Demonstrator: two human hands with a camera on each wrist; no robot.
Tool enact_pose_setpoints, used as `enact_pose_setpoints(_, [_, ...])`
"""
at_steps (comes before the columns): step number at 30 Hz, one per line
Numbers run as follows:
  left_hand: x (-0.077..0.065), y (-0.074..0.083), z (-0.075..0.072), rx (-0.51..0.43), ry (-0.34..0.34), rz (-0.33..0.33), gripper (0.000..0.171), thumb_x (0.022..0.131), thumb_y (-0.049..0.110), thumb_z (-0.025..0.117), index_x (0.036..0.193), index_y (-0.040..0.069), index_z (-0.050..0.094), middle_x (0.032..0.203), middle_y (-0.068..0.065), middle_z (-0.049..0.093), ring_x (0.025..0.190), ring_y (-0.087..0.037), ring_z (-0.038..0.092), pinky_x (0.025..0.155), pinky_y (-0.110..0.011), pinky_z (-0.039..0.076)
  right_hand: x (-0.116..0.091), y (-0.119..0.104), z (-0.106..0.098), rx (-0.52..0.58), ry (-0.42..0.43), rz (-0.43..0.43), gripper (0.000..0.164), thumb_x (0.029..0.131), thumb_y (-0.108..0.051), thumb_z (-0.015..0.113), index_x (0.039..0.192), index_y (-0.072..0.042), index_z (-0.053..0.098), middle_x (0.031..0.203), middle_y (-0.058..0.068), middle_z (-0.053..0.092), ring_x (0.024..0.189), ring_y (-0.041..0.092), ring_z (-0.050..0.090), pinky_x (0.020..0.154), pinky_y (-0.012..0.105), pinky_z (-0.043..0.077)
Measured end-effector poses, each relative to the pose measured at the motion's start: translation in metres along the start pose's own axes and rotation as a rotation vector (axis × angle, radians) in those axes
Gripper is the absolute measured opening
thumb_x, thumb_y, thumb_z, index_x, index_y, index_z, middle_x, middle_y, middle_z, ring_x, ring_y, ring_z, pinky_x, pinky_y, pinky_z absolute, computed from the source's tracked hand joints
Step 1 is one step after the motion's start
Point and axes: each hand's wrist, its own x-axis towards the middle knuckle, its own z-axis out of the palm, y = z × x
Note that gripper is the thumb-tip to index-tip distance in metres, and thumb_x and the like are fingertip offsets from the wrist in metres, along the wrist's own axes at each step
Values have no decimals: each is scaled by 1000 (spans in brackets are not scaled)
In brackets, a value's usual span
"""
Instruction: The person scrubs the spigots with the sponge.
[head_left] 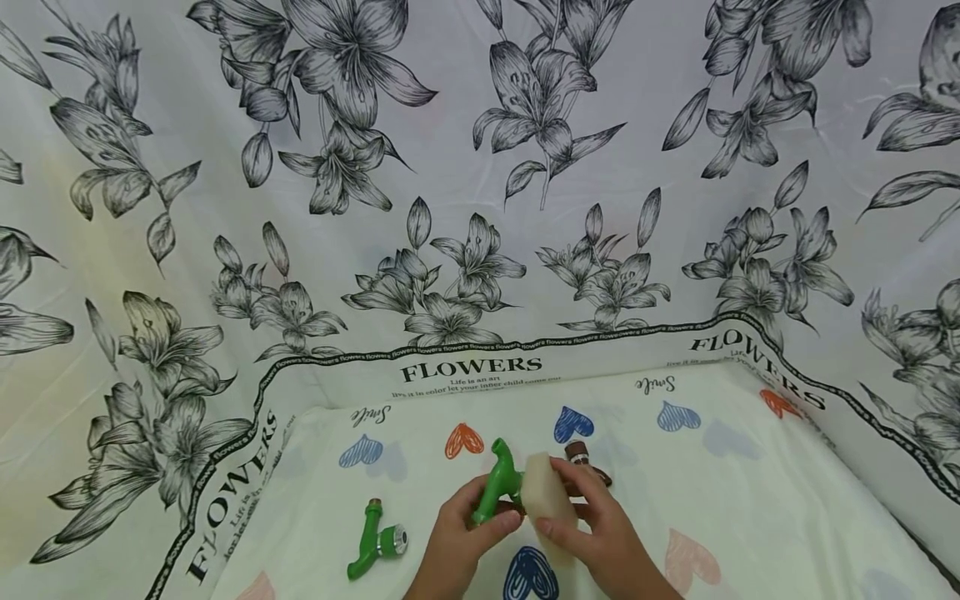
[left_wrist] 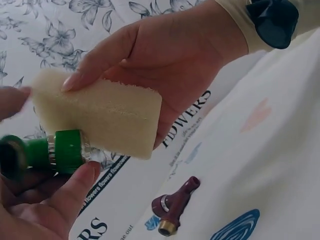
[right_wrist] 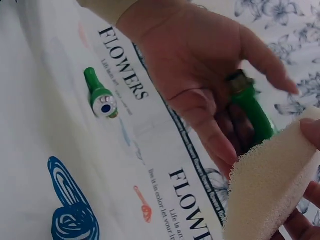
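Observation:
My left hand point(head_left: 463, 527) grips a green plastic-looking tap point(head_left: 498, 482), its curved body standing up between thumb and fingers in the head view. A pale cream sponge block point(head_left: 546, 493) is held in my right hand point(head_left: 604, 523), thumb on the near side and fingers along the far side. The sponge lies close against the knob end of the tap point(left_wrist: 68, 151) in the left wrist view. In the right wrist view the sponge point(right_wrist: 272, 172) covers the lower part of the tap.
A second green tap point(head_left: 367, 546) with a silver-faced knob lies on the cloth to the left. Behind my right hand lies a dark maroon tap point(head_left: 577, 452), partly hidden. The white heart-print cloth point(head_left: 637, 417) covers the surface; a floral curtain point(head_left: 465, 183) rises behind.

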Motion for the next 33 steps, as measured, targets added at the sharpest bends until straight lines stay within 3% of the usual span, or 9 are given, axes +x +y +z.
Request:
enact_pose_setpoints(5, [1,-1,3,-149,31,-12,47,108,19,72,145,-6,58,132,-20,68,116,-35,73,96,-43,61,-1,-4,1,19,-15,-9,66,96,-22,85,156,-17,58,142,6,57,125,32,57,100,34,57])
enact_pose_setpoints(12, [1,1,4,62,182,-5,37,103,23,79,136,8,74,137,-8,71,129,-27,65,97,-37,58,-1,-6,4,36,8,18,67,95,-22,87,155,-17,58,143,6,58,125,30,57,101,32,57])
enact_pose_setpoints(16, [1,4,3,76,227,-29,39,101,23,82,135,6,74,129,-8,74,117,-26,69,91,-36,58,-1,-6,4,26,15,21,68,96,-23,86,157,-16,57,142,5,58,124,30,57,100,31,57])
enact_pose_setpoints(20, [-1,6,0,9,207,-26,38,101,19,81,135,2,73,123,-9,75,105,-24,68,86,-34,57,2,-2,1,18,25,21,65,100,-24,82,158,-15,56,141,6,60,122,30,59,97,30,58])
enact_pose_setpoints(27, [-3,10,-3,-102,88,21,39,104,13,75,139,-3,68,124,-15,74,103,-24,67,81,-31,58,5,5,-6,97,-27,6,58,106,-17,72,159,-7,51,138,14,59,120,33,58,94,31,59])
enact_pose_setpoints(33, [-1,9,0,-120,123,55,40,104,11,76,139,-4,66,129,-16,73,106,-25,70,80,-30,59,2,0,-5,165,-97,12,59,109,-15,67,162,-3,45,144,18,53,123,36,55,98,31,58])
